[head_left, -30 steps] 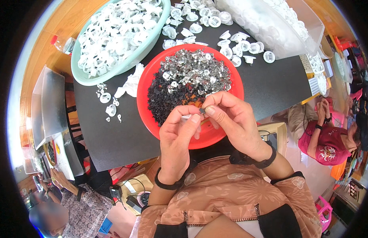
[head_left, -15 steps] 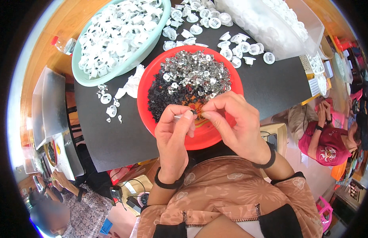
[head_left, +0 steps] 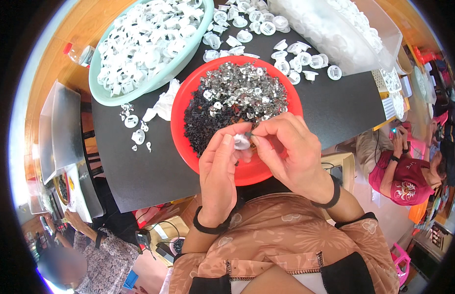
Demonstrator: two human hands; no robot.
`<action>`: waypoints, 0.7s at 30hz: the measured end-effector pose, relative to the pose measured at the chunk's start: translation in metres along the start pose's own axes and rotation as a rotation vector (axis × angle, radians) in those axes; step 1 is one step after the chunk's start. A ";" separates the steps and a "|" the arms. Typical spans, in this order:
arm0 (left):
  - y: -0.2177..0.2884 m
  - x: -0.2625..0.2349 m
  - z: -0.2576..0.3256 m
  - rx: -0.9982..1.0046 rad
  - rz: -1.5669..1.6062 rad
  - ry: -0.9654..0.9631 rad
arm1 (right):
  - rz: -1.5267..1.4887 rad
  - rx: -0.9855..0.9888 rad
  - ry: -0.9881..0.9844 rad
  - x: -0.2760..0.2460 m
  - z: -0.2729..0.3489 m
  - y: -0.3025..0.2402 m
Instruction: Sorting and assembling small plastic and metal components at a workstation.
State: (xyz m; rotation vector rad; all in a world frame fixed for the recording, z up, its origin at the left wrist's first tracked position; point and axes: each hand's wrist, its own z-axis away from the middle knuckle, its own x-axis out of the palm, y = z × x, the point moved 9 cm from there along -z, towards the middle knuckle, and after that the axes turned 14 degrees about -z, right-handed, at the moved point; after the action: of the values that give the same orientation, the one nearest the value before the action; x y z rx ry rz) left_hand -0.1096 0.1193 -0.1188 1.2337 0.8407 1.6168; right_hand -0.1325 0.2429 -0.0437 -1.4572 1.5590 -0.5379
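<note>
head view | my left hand [head_left: 218, 169] and right hand [head_left: 286, 147] meet at frame centre, fingertips together pinching a small white plastic piece [head_left: 241, 142] | over the near rim of the red bowl [head_left: 181, 105] of black and silver bits | mint basin [head_left: 97, 83] upper left

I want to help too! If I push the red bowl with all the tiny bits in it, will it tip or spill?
Probably not tip: the red bowl looks wide and shallow and sits flat on the black table. It might slide easily, since that tabletop looks smooth. The heaped silver pieces and black bits lie loose, so a hard shove could scatter some.
</note>
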 end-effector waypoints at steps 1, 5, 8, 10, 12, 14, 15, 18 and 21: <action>0.002 0.001 0.000 0.000 0.000 0.002 | -0.002 0.000 -0.001 0.001 0.001 -0.001; 0.004 0.009 -0.001 -0.014 0.025 -0.033 | 0.045 0.018 -0.026 0.004 0.004 0.004; 0.003 0.011 -0.001 -0.028 0.026 -0.070 | 0.064 0.005 -0.020 0.002 0.004 0.004; 0.002 0.009 -0.001 -0.038 0.032 -0.080 | 0.060 0.013 -0.037 0.002 0.003 0.002; -0.002 0.008 -0.001 -0.080 0.073 -0.084 | 0.092 0.008 -0.076 0.004 0.001 -0.003; -0.003 0.008 -0.001 -0.075 0.075 -0.084 | 0.094 0.002 -0.075 0.003 -0.001 -0.005; -0.002 0.008 -0.001 -0.069 0.077 -0.080 | 0.093 -0.005 -0.077 0.004 -0.001 -0.006; 0.000 0.009 -0.002 -0.033 0.069 -0.070 | 0.082 -0.028 -0.062 0.003 -0.003 -0.008; 0.001 0.003 0.000 -0.018 0.024 -0.048 | 0.035 0.012 -0.078 0.004 -0.005 -0.009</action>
State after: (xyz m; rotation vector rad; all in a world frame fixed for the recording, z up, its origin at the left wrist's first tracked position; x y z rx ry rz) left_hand -0.1101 0.1219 -0.1172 1.2693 0.7826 1.6044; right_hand -0.1310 0.2361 -0.0349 -1.4228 1.5153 -0.4639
